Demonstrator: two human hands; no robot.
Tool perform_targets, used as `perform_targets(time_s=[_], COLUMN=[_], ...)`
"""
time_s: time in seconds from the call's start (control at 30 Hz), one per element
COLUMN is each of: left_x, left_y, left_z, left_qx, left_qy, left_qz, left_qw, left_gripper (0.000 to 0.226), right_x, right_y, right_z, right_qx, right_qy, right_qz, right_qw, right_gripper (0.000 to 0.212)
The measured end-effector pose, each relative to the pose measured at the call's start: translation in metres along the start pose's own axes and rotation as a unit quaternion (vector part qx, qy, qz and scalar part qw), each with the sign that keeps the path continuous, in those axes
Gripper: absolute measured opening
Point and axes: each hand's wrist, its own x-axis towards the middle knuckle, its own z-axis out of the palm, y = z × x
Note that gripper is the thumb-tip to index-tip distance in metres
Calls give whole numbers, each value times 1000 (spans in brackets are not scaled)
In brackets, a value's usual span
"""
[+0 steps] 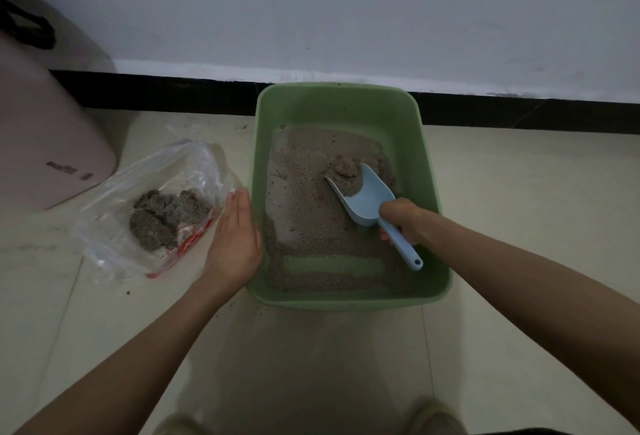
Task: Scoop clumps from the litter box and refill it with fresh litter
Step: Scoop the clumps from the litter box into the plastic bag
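A green litter box (429,164) stands on the floor against the wall, holding grey-brown litter (301,212) with a bare green strip near its front. My right hand (403,221) grips the handle of a light blue scoop (367,197) inside the box. The scoop's mouth holds a clump (346,169) and some litter. My left hand (233,237) is flat with straight fingers, resting against the box's left outer wall. A clear plastic bag (114,212) lies to the left with dark clumps (162,218) inside.
A pink rounded container (45,136) stands at the far left beside the bag. A black baseboard (519,112) runs along the white wall behind the box. Litter crumbs dot the tiled floor. My feet show at the bottom edge.
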Motion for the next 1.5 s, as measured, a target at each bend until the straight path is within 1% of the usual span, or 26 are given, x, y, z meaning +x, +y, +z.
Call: perform_targets(time_s=[0.13, 0.27, 0.33, 0.5, 0.63, 0.73, 0.87, 0.97, 1.07, 1.13, 1.17, 1.23, 1.3, 1.4, 1.5], left_x=[1, 2, 2, 2, 2, 1, 1, 1, 1, 0, 1, 1, 1, 0, 0], left_y=[1, 0, 1, 2, 1, 2, 1, 1, 1, 0, 0, 0, 0, 0, 0], left_z=[4, 7, 9, 11, 12, 12, 12, 12, 11, 11, 11, 12, 12, 11, 11], left_qx=[-36, -54, -59, -51, -53, -58, -59, -56, -56, -59, -61, -62, -62, -63, -63], left_qy=[26, 41, 48, 65, 68, 68, 63, 61, 61, 58, 55, 50, 50, 49, 44], left_qz=[-13, -17, -22, -22, -23, -21, -23, -23, -23, -26, -28, -30, -28, -29, -34], left_qw=[999, 998, 997, 996, 996, 996, 996, 996, 996, 996, 996, 996, 996, 996, 996], left_gripper=[56, 56, 56, 56, 55, 56, 56, 56, 56, 55, 55, 55, 55, 55, 54], right_x=[22, 38, 43, 62, 63, 56, 43, 39, 33, 29, 28, 23, 18, 13, 12], right_y=[-18, -40, -50, -45, -31, -26, -23, -24, -27, -31, -33, -41, -50, -63, -74], right_z=[-2, -2, 2, 16, 16, 11, 7, 4, 1, -4, -7, -13, -16, -16, -10], right_qx=[-37, -72, -77, -33, -27, -17, 31, 35, -13, -96, -149, -259, -326, -370, -388], right_qy=[57, 93, 99, 86, 80, 57, 17, 16, 14, 17, 17, 22, 31, 50, 63], right_qz=[-29, -66, -76, -78, -96, -126, -164, -188, -205, -209, -212, -229, -243, -259, -273], right_qw=[997, 991, 989, 993, 992, 990, 986, 981, 979, 973, 966, 938, 913, 891, 878], right_gripper=[38, 38, 39, 42, 39, 32, 12, 10, 12, 15, 17, 21, 22, 21, 22])
